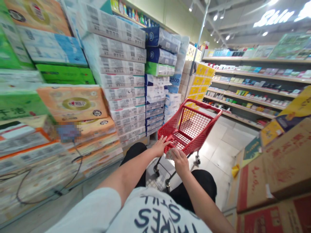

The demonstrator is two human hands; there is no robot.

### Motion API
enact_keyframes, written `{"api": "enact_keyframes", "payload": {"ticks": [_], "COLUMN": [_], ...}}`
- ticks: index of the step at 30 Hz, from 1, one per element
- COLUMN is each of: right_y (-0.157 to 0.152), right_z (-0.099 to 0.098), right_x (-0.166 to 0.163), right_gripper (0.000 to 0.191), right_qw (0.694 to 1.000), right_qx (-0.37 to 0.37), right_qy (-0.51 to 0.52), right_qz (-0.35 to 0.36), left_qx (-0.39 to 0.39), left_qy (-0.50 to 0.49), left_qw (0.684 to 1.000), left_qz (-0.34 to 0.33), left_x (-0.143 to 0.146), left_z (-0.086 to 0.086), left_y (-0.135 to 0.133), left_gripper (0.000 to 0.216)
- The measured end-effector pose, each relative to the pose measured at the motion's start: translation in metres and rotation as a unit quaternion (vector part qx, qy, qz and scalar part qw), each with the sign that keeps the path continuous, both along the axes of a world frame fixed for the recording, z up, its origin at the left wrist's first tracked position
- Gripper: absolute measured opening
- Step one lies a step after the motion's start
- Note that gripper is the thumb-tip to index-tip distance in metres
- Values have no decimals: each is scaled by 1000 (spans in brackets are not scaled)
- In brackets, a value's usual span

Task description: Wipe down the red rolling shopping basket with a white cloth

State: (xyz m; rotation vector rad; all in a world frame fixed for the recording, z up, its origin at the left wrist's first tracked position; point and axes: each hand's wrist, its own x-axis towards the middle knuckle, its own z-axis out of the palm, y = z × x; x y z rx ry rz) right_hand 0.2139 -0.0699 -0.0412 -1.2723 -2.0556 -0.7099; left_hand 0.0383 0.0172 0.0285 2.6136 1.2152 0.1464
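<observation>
A red shopping cart (191,129) with a mesh basket stands in front of me, between my knees. My left hand (159,146) rests on the basket's near left edge, its fingers stretched out over the red plastic. Close beside it, my right hand (181,160) is closed on a crumpled greyish cloth (170,154) against the near edge of the basket. The fingers of this hand partly cover the cloth, so whether it is fabric or paper is unclear.
Stacks of tissue packs (80,103) and wrapped white bundles (121,58) rise on the left. Cardboard boxes (286,161) are piled on the right. Stocked shelves (255,79) line the back. A black cable (80,161) hangs over the left stack; pale floor tiles (223,139) lie beyond the cart.
</observation>
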Motion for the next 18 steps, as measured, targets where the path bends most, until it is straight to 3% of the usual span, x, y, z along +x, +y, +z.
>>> {"api": "enact_keyframes", "payload": {"ticks": [3,5,9,13,18], "right_y": [-3,-7,-9,-3,-1], "right_z": [-28,-36,-12,16,10], "right_x": [5,6,4,2,-3], "right_gripper": [30,28,37,37,27], "right_qw": [999,999,998,992,975], "right_qx": [-35,-40,-36,-61,-155], "right_qy": [-9,3,40,88,84], "right_qz": [14,29,24,-67,-137], "left_qx": [-15,-17,-15,-7,6], "left_qy": [-9,-13,-10,-3,8], "left_qw": [1000,1000,1000,1000,1000], "left_qz": [3,6,15,20,12], "left_x": [-1,0,0,2,3], "left_z": [2,2,1,0,-3], "left_y": [0,1,2,2,0], "left_gripper": [71,71,71,72,78]}}
